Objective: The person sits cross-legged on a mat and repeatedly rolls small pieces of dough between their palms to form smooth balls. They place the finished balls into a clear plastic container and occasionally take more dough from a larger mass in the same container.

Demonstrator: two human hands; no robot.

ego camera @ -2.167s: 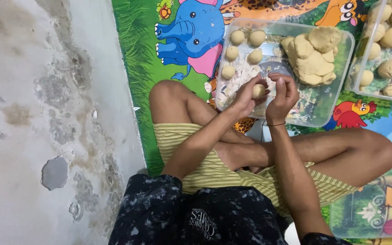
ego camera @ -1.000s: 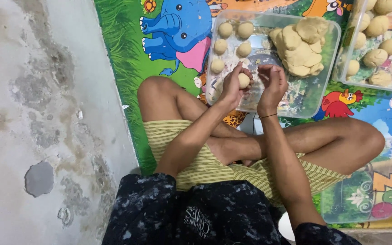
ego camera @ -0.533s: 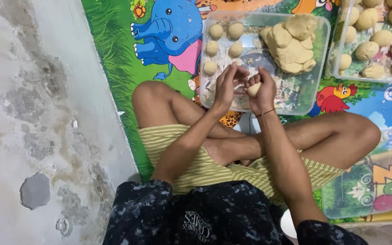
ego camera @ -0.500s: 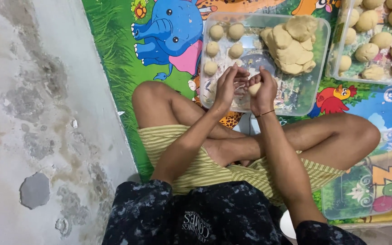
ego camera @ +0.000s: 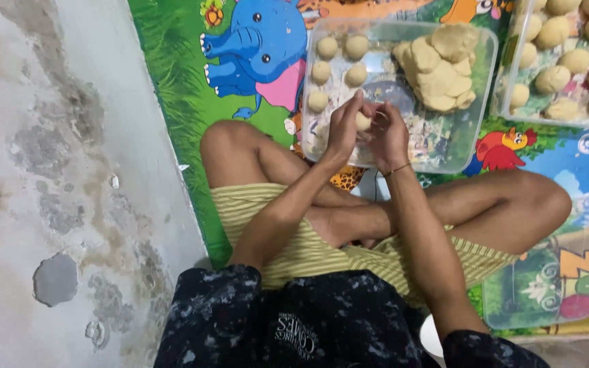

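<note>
Small pale dough ball (ego camera: 363, 121), smooth and round.

Stained, patchy grey concrete floor (ego camera: 49, 177) beside a colourful animal-print play mat (ego camera: 192, 88)

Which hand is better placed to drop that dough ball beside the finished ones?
Probably left. The left hand is nearer the row of small balls; the right hand sits toward the big dough lump.

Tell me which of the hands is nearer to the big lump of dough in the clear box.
The right hand. It sits just below the big lump of dough, toward its left. The left hand is farther left, nearer the small dough balls.
</note>
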